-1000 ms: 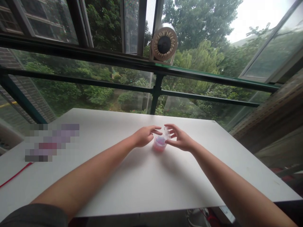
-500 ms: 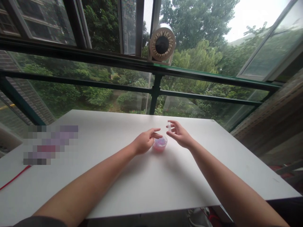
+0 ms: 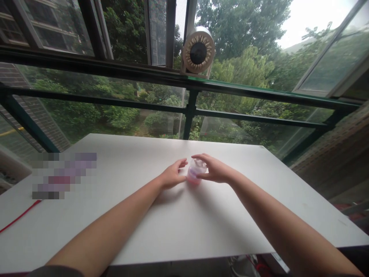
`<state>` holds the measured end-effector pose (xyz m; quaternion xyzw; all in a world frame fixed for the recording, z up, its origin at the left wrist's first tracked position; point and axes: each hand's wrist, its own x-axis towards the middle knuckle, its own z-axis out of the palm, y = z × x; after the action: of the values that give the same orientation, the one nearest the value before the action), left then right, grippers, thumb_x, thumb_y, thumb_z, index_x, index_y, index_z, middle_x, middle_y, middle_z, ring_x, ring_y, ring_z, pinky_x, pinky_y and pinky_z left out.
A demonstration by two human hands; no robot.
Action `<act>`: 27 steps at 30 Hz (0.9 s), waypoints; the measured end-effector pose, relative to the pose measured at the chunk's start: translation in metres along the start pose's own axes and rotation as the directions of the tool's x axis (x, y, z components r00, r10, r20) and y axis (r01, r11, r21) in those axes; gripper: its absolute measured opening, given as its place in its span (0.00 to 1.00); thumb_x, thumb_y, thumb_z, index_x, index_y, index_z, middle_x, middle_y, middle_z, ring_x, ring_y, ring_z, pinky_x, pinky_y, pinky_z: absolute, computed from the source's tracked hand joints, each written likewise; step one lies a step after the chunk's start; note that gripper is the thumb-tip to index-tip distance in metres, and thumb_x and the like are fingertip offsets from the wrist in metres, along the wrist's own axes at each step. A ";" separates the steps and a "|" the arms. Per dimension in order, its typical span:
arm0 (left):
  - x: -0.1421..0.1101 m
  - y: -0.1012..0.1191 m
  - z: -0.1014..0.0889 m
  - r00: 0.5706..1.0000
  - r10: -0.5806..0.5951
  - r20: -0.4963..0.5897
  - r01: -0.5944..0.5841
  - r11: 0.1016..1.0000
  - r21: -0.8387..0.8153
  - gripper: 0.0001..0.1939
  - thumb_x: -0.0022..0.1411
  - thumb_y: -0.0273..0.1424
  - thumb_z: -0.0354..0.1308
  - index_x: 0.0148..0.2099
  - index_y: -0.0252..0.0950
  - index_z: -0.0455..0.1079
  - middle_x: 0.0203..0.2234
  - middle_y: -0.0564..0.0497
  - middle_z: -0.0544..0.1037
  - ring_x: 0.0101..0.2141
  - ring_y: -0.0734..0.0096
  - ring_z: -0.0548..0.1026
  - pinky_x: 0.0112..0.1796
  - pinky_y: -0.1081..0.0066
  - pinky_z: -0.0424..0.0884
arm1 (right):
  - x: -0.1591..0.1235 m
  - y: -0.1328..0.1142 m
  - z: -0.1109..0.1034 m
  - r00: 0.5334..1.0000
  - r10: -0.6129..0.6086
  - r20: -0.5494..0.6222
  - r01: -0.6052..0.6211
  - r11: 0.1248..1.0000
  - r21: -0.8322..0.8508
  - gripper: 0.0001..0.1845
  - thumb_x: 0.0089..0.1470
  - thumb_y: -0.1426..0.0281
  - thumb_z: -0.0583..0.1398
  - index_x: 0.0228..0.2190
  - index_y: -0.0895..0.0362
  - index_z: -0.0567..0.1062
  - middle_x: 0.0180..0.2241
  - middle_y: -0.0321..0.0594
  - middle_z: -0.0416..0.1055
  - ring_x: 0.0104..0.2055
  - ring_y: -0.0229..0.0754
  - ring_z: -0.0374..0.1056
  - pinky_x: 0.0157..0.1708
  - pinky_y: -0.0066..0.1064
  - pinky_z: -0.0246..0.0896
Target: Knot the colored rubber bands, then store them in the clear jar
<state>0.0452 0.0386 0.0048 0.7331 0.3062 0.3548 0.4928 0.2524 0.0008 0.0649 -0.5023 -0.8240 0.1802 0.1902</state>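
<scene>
A small clear round tub with pink and purple stuff in it stands on the white table. Over its top is a clear lid, pinched by my right hand between thumb and fingers. The lid looks tilted, and I cannot tell whether it touches the rim all round. To the tub's left, my left hand holds nothing; its thumb and fingers are spread, with the thumb tip close to the tub's side.
At the table's left lies a pixelated patch, with a red cord running from it. Beyond the table is a green railing before the windows. A round silver device stands on the railing's top.
My right hand has brought the lid left and down, from beside the tub to over it. My left hand has drawn back from above the tub to its left side.
</scene>
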 end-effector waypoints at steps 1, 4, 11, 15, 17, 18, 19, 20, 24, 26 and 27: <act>-0.002 0.000 0.005 0.998 0.010 0.060 -0.014 0.997 0.070 0.34 0.44 0.28 0.62 0.55 0.35 0.60 0.50 0.41 0.70 0.50 0.57 0.68 0.48 0.63 0.64 | 0.004 -0.005 -0.001 0.999 -0.015 0.042 0.018 0.998 -0.060 0.36 0.41 0.67 0.65 0.53 0.50 0.62 0.50 0.44 0.63 0.46 0.46 0.64 0.44 0.38 0.62; -0.004 0.004 0.020 0.995 -0.046 0.085 0.025 0.971 0.237 0.30 0.43 0.35 0.65 0.50 0.37 0.66 0.42 0.46 0.75 0.41 0.59 0.73 0.41 0.67 0.68 | 0.015 -0.016 -0.006 0.983 -0.015 0.183 0.049 0.982 -0.183 0.37 0.39 0.67 0.65 0.52 0.50 0.63 0.48 0.43 0.65 0.43 0.46 0.66 0.40 0.36 0.62; -0.022 0.018 0.033 0.996 -0.093 -0.004 0.090 0.944 0.318 0.28 0.39 0.39 0.67 0.46 0.42 0.68 0.38 0.53 0.76 0.37 0.62 0.74 0.35 0.70 0.69 | -0.002 -0.039 -0.010 0.937 -0.019 0.348 0.125 0.950 -0.286 0.36 0.38 0.69 0.66 0.51 0.51 0.64 0.45 0.44 0.66 0.38 0.45 0.68 0.32 0.31 0.62; -0.046 0.028 0.040 0.989 -0.006 0.145 -0.028 0.973 0.228 0.29 0.38 0.38 0.67 0.46 0.39 0.68 0.38 0.51 0.75 0.37 0.62 0.73 0.36 0.70 0.69 | -0.046 -0.055 -0.008 0.937 -0.010 0.350 0.116 0.952 -0.283 0.37 0.39 0.69 0.66 0.52 0.49 0.62 0.47 0.44 0.63 0.37 0.44 0.69 0.33 0.33 0.63; -0.053 0.032 0.045 0.980 0.021 0.199 -0.058 0.981 0.184 0.30 0.37 0.38 0.68 0.45 0.37 0.68 0.38 0.49 0.74 0.37 0.62 0.73 0.36 0.69 0.69 | -0.068 -0.062 -0.008 0.948 -0.002 0.319 0.098 0.953 -0.287 0.39 0.40 0.71 0.65 0.54 0.46 0.60 0.49 0.44 0.61 0.36 0.43 0.69 0.34 0.34 0.63; -0.056 0.033 0.047 0.973 0.035 0.227 -0.070 0.986 0.150 0.30 0.36 0.37 0.69 0.45 0.37 0.68 0.38 0.49 0.74 0.36 0.62 0.73 0.36 0.68 0.69 | -0.078 -0.065 -0.008 0.955 -0.005 0.298 0.093 0.954 -0.285 0.39 0.40 0.71 0.65 0.54 0.45 0.59 0.50 0.44 0.60 0.36 0.44 0.68 0.35 0.34 0.64; -0.057 0.034 0.049 0.965 0.052 0.257 -0.082 0.991 0.107 0.31 0.36 0.37 0.69 0.45 0.37 0.68 0.39 0.49 0.74 0.36 0.62 0.73 0.36 0.68 0.69 | -0.086 -0.067 -0.008 0.963 -0.014 0.271 0.093 0.954 -0.283 0.40 0.40 0.71 0.65 0.54 0.43 0.59 0.50 0.45 0.59 0.38 0.45 0.68 0.36 0.35 0.64; -0.058 0.035 0.051 0.956 0.075 0.283 -0.095 0.994 0.061 0.31 0.37 0.36 0.69 0.46 0.38 0.68 0.39 0.49 0.74 0.37 0.63 0.73 0.37 0.68 0.69 | -0.093 -0.069 -0.008 0.970 -0.028 0.240 0.098 0.953 -0.286 0.40 0.40 0.72 0.65 0.54 0.42 0.59 0.50 0.45 0.59 0.39 0.46 0.67 0.37 0.37 0.64; -0.056 0.034 0.052 0.948 0.148 0.282 -0.157 0.988 0.010 0.33 0.38 0.35 0.69 0.50 0.40 0.66 0.43 0.49 0.73 0.40 0.62 0.72 0.40 0.67 0.68 | -0.099 -0.068 -0.009 0.984 -0.072 0.160 0.119 0.946 -0.300 0.40 0.40 0.71 0.65 0.54 0.42 0.60 0.47 0.46 0.61 0.42 0.50 0.65 0.38 0.40 0.64; -0.050 0.031 0.052 0.960 0.141 0.241 -0.167 0.981 0.094 0.33 0.38 0.37 0.69 0.50 0.39 0.66 0.43 0.48 0.73 0.41 0.60 0.72 0.41 0.66 0.68 | -0.091 -0.061 -0.009 0.985 -0.057 0.162 0.101 0.954 -0.282 0.38 0.40 0.70 0.65 0.54 0.44 0.61 0.46 0.46 0.62 0.40 0.48 0.65 0.37 0.39 0.64; -0.047 0.028 0.051 0.967 0.129 0.222 -0.164 0.975 0.149 0.33 0.38 0.37 0.69 0.49 0.39 0.67 0.42 0.48 0.73 0.41 0.59 0.71 0.41 0.65 0.68 | -0.086 -0.057 -0.009 0.985 -0.048 0.167 0.092 0.961 -0.262 0.36 0.41 0.69 0.65 0.53 0.46 0.62 0.47 0.46 0.62 0.39 0.47 0.65 0.37 0.39 0.64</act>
<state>0.0635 -0.0342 0.0076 0.8257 0.2255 0.2839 0.4322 0.2501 -0.0997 0.0890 -0.4778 -0.8707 0.0994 0.0601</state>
